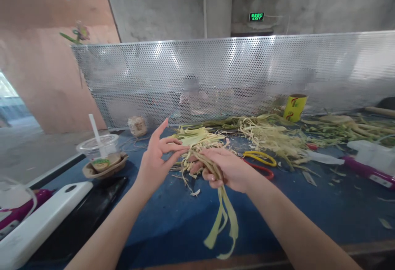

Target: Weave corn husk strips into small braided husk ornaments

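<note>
My right hand (230, 168) is closed around a bundle of pale green leaf strips (224, 216), whose loose ends hang down toward the near table edge. My left hand (157, 157) is raised beside it, fingers spread, its fingertips touching thin strips at the top of the bundle. Behind both hands lies a heap of cut yellow-green strips (197, 138) on the blue table (173, 220). Yellow-handled scissors (261, 157) and red-handled scissors (262, 172) rest just right of my right hand.
A lidded plastic cup with a straw (100, 151) stands at left, beside a white bar-shaped device (40, 220) and a black slab. A ball of twine (137, 126), a yellow cup (295, 107), more strips (339, 126) and a perforated metal screen (234, 77) lie behind.
</note>
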Action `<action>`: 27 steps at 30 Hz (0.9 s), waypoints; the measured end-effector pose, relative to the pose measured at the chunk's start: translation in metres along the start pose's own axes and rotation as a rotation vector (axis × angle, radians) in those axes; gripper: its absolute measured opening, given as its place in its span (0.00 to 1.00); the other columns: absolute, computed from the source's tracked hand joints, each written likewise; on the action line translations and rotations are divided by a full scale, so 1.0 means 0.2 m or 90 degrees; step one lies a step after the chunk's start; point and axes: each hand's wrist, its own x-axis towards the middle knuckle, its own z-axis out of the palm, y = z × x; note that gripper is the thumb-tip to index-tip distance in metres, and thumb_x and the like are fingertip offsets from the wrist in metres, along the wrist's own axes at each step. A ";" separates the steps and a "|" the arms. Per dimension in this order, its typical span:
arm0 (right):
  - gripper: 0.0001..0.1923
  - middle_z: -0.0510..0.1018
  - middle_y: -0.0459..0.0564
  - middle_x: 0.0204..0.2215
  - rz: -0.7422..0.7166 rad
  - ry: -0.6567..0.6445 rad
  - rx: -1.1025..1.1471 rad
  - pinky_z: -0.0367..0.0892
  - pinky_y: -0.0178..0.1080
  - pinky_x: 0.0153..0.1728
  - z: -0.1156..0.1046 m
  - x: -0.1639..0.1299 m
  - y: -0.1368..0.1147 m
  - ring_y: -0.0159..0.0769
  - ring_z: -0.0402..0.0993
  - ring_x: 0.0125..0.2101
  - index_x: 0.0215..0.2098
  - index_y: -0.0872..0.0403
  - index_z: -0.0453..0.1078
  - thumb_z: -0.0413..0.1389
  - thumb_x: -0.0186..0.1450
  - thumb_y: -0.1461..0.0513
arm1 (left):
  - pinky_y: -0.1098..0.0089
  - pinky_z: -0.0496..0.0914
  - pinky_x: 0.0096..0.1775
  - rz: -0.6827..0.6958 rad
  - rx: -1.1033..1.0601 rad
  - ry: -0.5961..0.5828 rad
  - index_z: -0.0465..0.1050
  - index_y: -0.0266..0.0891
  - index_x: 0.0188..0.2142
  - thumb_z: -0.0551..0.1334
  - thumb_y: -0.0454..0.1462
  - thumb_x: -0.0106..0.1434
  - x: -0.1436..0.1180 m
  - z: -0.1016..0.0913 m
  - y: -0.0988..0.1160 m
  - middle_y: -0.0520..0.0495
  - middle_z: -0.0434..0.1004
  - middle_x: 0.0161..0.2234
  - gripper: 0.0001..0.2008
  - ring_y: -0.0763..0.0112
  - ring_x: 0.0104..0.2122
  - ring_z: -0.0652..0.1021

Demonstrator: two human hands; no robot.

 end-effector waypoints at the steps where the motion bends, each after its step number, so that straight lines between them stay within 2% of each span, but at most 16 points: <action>1: 0.13 0.74 0.49 0.23 0.006 -0.016 -0.001 0.48 0.26 0.12 0.00 0.00 0.00 0.20 0.58 0.14 0.35 0.59 0.69 0.50 0.64 0.57 | 0.57 0.67 0.49 0.014 0.045 -0.013 0.72 0.44 0.39 0.60 0.41 0.57 0.00 0.01 0.00 0.43 0.57 0.59 0.10 0.63 0.41 0.76; 3: 0.12 0.73 0.48 0.21 -0.017 -0.021 -0.005 0.48 0.25 0.13 0.00 0.00 0.00 0.18 0.55 0.13 0.32 0.60 0.69 0.50 0.64 0.59 | 0.53 0.62 0.52 0.035 0.128 -0.020 0.70 0.43 0.43 0.60 0.41 0.58 0.00 0.02 0.00 0.41 0.54 0.61 0.13 0.58 0.48 0.73; 4: 0.11 0.72 0.47 0.20 -0.039 -0.013 -0.006 0.48 0.25 0.13 0.00 0.00 0.01 0.18 0.54 0.13 0.30 0.60 0.68 0.51 0.64 0.60 | 0.50 0.59 0.53 0.047 0.159 -0.004 0.65 0.43 0.49 0.61 0.41 0.56 0.00 0.02 0.01 0.39 0.56 0.60 0.20 0.55 0.51 0.69; 6: 0.11 0.71 0.45 0.19 -0.080 0.015 -0.018 0.48 0.25 0.13 0.00 0.01 0.01 0.17 0.54 0.13 0.26 0.59 0.66 0.52 0.63 0.60 | 0.45 0.55 0.53 0.088 0.207 0.049 0.45 0.42 0.61 0.65 0.43 0.52 -0.02 0.03 0.02 0.35 0.61 0.57 0.41 0.49 0.55 0.63; 7: 0.11 0.71 0.45 0.20 -0.100 0.037 -0.037 0.49 0.25 0.13 0.00 0.01 0.02 0.17 0.55 0.12 0.25 0.59 0.65 0.52 0.62 0.61 | 0.45 0.54 0.53 0.117 0.226 0.075 0.36 0.41 0.62 0.67 0.43 0.49 -0.03 0.03 0.03 0.34 0.63 0.55 0.49 0.48 0.55 0.63; 8: 0.10 0.71 0.44 0.20 -0.123 0.061 -0.066 0.50 0.25 0.13 0.00 0.02 0.02 0.18 0.55 0.12 0.25 0.58 0.64 0.52 0.62 0.61 | 0.45 0.55 0.52 0.153 0.241 0.093 0.32 0.40 0.63 0.67 0.42 0.48 -0.04 0.03 0.04 0.35 0.66 0.52 0.52 0.49 0.52 0.65; 9: 0.10 0.71 0.44 0.20 -0.149 0.085 -0.107 0.52 0.26 0.13 0.00 0.02 0.02 0.18 0.56 0.12 0.25 0.58 0.64 0.52 0.62 0.61 | 0.47 0.58 0.50 0.186 0.247 0.098 0.32 0.41 0.63 0.67 0.40 0.48 -0.06 0.03 0.05 0.38 0.69 0.48 0.52 0.51 0.48 0.68; 11: 0.07 0.72 0.44 0.21 -0.197 0.124 -0.207 0.56 0.27 0.13 0.00 0.03 0.02 0.19 0.59 0.12 0.27 0.57 0.65 0.52 0.61 0.62 | 0.53 0.64 0.45 0.219 0.228 0.078 0.41 0.42 0.61 0.64 0.35 0.51 -0.08 0.04 0.07 0.44 0.72 0.39 0.43 0.60 0.37 0.72; 14: 0.04 0.73 0.43 0.23 -0.241 0.149 -0.290 0.59 0.27 0.13 0.01 0.03 0.03 0.20 0.63 0.13 0.33 0.56 0.66 0.53 0.60 0.63 | 0.65 0.70 0.34 0.182 0.103 0.071 0.50 0.44 0.58 0.61 0.30 0.55 -0.10 0.07 0.08 0.49 0.69 0.33 0.33 0.70 0.28 0.71; 17: 0.08 0.73 0.42 0.23 -0.265 0.162 -0.293 0.60 0.27 0.14 0.02 0.03 0.05 0.21 0.64 0.14 0.37 0.55 0.66 0.55 0.58 0.64 | 0.71 0.71 0.28 0.148 -0.090 0.141 0.47 0.47 0.60 0.63 0.28 0.52 -0.09 0.10 0.08 0.50 0.69 0.35 0.39 0.74 0.28 0.72; 19: 0.08 0.73 0.42 0.23 -0.292 0.149 -0.300 0.61 0.27 0.15 0.02 0.03 0.06 0.21 0.65 0.14 0.36 0.55 0.67 0.55 0.57 0.64 | 0.72 0.73 0.30 0.139 -0.170 0.179 0.47 0.50 0.60 0.65 0.26 0.50 -0.09 0.12 0.09 0.50 0.71 0.38 0.42 0.74 0.31 0.75; 23: 0.06 0.71 0.41 0.20 -0.348 0.125 -0.318 0.64 0.29 0.18 0.03 0.03 0.08 0.21 0.64 0.14 0.35 0.55 0.68 0.55 0.58 0.64 | 0.73 0.75 0.35 0.063 -0.187 0.197 0.49 0.49 0.60 0.64 0.25 0.52 -0.10 0.12 0.11 0.53 0.76 0.32 0.40 0.74 0.34 0.78; 27: 0.07 0.73 0.43 0.22 -0.351 0.134 -0.350 0.62 0.29 0.16 0.02 0.03 0.08 0.23 0.65 0.14 0.36 0.55 0.68 0.54 0.59 0.61 | 0.76 0.76 0.34 0.013 -0.190 0.211 0.50 0.47 0.60 0.66 0.27 0.51 -0.11 0.12 0.14 0.55 0.78 0.28 0.40 0.75 0.31 0.79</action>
